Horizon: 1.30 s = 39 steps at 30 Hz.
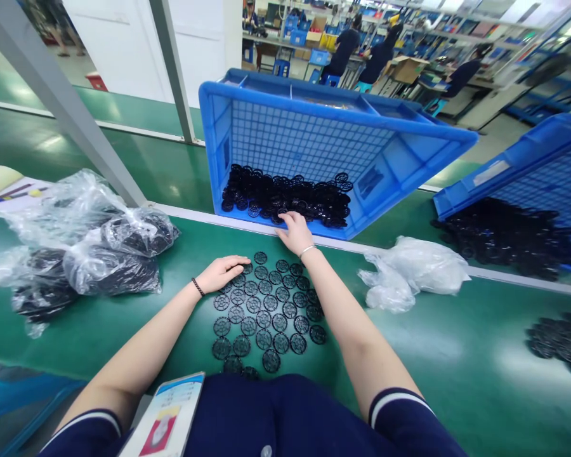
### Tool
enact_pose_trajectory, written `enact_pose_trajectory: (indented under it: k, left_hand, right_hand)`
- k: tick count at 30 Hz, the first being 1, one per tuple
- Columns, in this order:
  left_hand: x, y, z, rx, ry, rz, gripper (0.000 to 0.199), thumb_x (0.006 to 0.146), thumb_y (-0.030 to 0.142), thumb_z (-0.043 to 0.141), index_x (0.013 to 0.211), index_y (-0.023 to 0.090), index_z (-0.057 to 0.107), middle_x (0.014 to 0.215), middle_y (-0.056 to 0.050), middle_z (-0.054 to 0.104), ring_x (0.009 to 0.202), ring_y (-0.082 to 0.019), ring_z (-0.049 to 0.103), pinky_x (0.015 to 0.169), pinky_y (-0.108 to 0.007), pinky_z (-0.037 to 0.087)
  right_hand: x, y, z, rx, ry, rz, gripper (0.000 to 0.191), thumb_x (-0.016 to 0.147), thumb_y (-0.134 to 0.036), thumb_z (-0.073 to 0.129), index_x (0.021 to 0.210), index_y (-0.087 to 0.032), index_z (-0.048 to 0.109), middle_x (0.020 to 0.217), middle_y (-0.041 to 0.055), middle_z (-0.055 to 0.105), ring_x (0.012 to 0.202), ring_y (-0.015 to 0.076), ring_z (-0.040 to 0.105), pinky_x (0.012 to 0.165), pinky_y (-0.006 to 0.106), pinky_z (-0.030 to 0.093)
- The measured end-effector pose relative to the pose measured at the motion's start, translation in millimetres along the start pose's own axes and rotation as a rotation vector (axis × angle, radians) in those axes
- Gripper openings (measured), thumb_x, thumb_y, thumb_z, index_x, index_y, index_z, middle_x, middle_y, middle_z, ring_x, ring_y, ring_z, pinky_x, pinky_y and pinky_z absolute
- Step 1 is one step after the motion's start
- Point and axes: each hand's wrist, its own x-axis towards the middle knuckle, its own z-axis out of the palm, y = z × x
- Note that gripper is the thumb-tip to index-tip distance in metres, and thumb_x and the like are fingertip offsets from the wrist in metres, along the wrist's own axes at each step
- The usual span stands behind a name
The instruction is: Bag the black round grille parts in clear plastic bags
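Observation:
Flat on the green table, several round black openwork discs [265, 303] are spread out in loose rows. My left hand [224, 273] rests at the upper left of them, fingers stretched out and fingertips over a disc. My right hand [295, 235] reaches to the front edge of a tilted blue crate [309, 130]. Its thumb and fingers are apart, with the fingertips at the near side of a heap of the same black discs [285, 193] in the crate. Whether the fingertips touch a disc there is hard to make out.
Clear plastic bags of black parts [111, 263] lie at left. A crumpled white plastic bag [421, 266] is at right, beside another blue crate [518, 168] with black parts. More black discs [564, 339] lie at far right. A metal post [71, 95] rises at left; people sit behind.

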Motion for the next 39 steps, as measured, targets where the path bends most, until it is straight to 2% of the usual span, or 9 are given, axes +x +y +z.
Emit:
enact_pose_trajectory:
  k: [3, 7, 10, 13, 18, 22, 26, 33, 39]
  left_hand:
    - [4, 4, -1.0, -0.013, 0.002, 0.028, 0.041, 0.095, 0.043, 0.041, 0.121, 0.021, 0.065, 0.135, -0.009, 0.061, 0.128, -0.023, 0.055, 0.110, -0.041, 0.042]
    - [22, 11, 7.7, 0.015, -0.089, 0.061, 0.047, 0.093, 0.044, 0.050, 0.135, 0.022, 0.055, 0.151, -0.010, 0.042, 0.145, -0.026, 0.032, 0.119, -0.049, 0.025]
    - [33, 16, 19.5, -0.032, -0.201, 0.083, 0.039, 0.092, 0.043, 0.053, 0.125, 0.025, 0.062, 0.145, -0.009, 0.050, 0.143, -0.027, 0.035, 0.120, -0.054, 0.017]
    - [33, 17, 28.0, -0.127, -0.217, 0.112, 0.026, 0.090, 0.041, 0.057, 0.108, 0.027, 0.070, 0.130, -0.006, 0.065, 0.134, -0.024, 0.048, 0.119, -0.050, 0.024]
    - [34, 7, 27.9, -0.352, 0.003, 0.039, 0.038, 0.088, 0.040, 0.060, 0.123, 0.024, 0.062, 0.133, -0.012, 0.061, 0.126, -0.025, 0.056, 0.110, -0.047, 0.041]
    - [49, -6, 25.6, -0.554, 0.226, -0.095, 0.054, 0.095, 0.040, 0.048, 0.145, 0.023, 0.036, 0.138, -0.017, 0.053, 0.113, -0.024, 0.064, 0.093, -0.046, 0.055]
    - [51, -15, 23.7, -0.691, 0.329, -0.175, 0.049, 0.093, 0.042, 0.049, 0.136, 0.020, 0.044, 0.124, -0.014, 0.063, 0.107, -0.023, 0.066, 0.087, -0.041, 0.058]
    - [39, -24, 13.5, -0.690, 0.444, -0.291, 0.036, 0.083, 0.038, 0.063, 0.109, 0.013, 0.062, 0.089, -0.008, 0.070, 0.072, -0.015, 0.066, 0.076, -0.037, 0.059]
    - [36, -20, 8.3, -0.462, 0.496, -0.343, 0.019, 0.081, 0.026, 0.060, 0.095, 0.014, 0.066, 0.077, -0.003, 0.067, 0.065, -0.013, 0.063, 0.065, -0.027, 0.055]
  right_hand:
    - [17, -12, 16, -0.048, 0.010, 0.100, 0.041, 0.084, -0.035, 0.064, 0.122, -0.022, 0.057, 0.122, 0.0171, 0.051, 0.113, 0.0364, 0.046, 0.084, 0.052, 0.053]
    - [19, -16, 25, 0.005, 0.043, 0.141, 0.028, 0.090, -0.038, 0.055, 0.112, -0.021, 0.061, 0.119, 0.0183, 0.053, 0.113, 0.0373, 0.044, 0.086, 0.056, 0.050]
    - [18, -13, 22, 0.095, 0.070, 0.177, 0.023, 0.090, -0.036, 0.052, 0.104, -0.021, 0.062, 0.116, 0.0174, 0.057, 0.113, 0.0362, 0.046, 0.096, 0.057, 0.044]
    - [18, -10, 14, 0.225, 0.112, 0.245, 0.026, 0.088, -0.040, 0.054, 0.101, -0.019, 0.061, 0.114, 0.0169, 0.059, 0.114, 0.0350, 0.048, 0.103, 0.056, 0.039]
    - [6, -25, 10, 0.589, 0.097, 0.356, 0.041, 0.085, -0.060, 0.050, 0.100, -0.022, 0.055, 0.104, 0.0101, 0.062, 0.102, 0.0267, 0.057, 0.090, 0.046, 0.051]
    - [-11, -57, 13, 0.940, -0.101, 0.378, 0.047, 0.078, -0.070, 0.056, 0.090, -0.025, 0.053, 0.091, 0.0020, 0.063, 0.086, 0.0188, 0.061, 0.072, 0.034, 0.056]
    - [-21, -81, 15, 1.162, -0.274, 0.423, 0.047, 0.070, -0.067, 0.069, 0.081, -0.024, 0.055, 0.085, 0.0005, 0.063, 0.081, 0.0159, 0.061, 0.067, 0.030, 0.057]
    - [-19, -90, 20, 1.238, -0.367, 0.526, 0.043, 0.068, -0.060, 0.073, 0.080, -0.023, 0.055, 0.081, -0.0015, 0.059, 0.079, 0.0123, 0.057, 0.065, 0.023, 0.054]
    - [-22, -89, 20, 1.104, -0.462, 0.545, 0.039, 0.071, -0.054, 0.073, 0.075, -0.020, 0.054, 0.071, -0.0029, 0.052, 0.070, 0.0100, 0.053, 0.057, 0.019, 0.051]
